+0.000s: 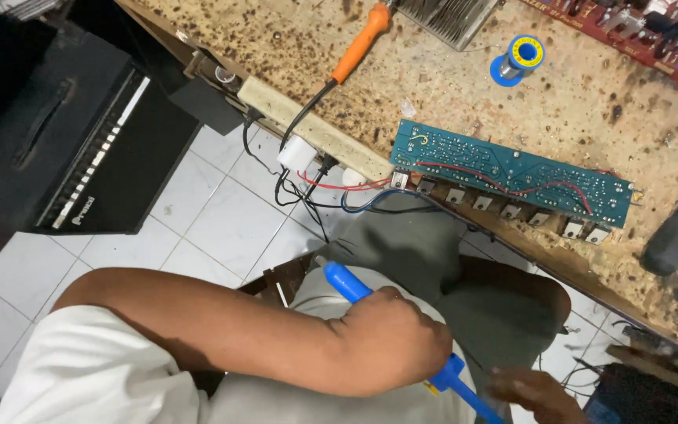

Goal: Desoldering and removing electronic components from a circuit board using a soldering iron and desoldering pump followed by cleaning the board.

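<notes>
Low at six o'clock, over the lap, a blue desoldering pump (402,334) is gripped in the clenched left hand (390,339), its tip pointing toward ten o'clock. At its lower end the right hand (534,392) is seen, blurred; whether it is closed cannot be told. Toward one o'clock a teal circuit board (512,173) lies on the speckled tabletop (590,102) edge. Farther up, an orange-handled soldering iron (361,41) and a solder spool (521,56) are laid.
</notes>
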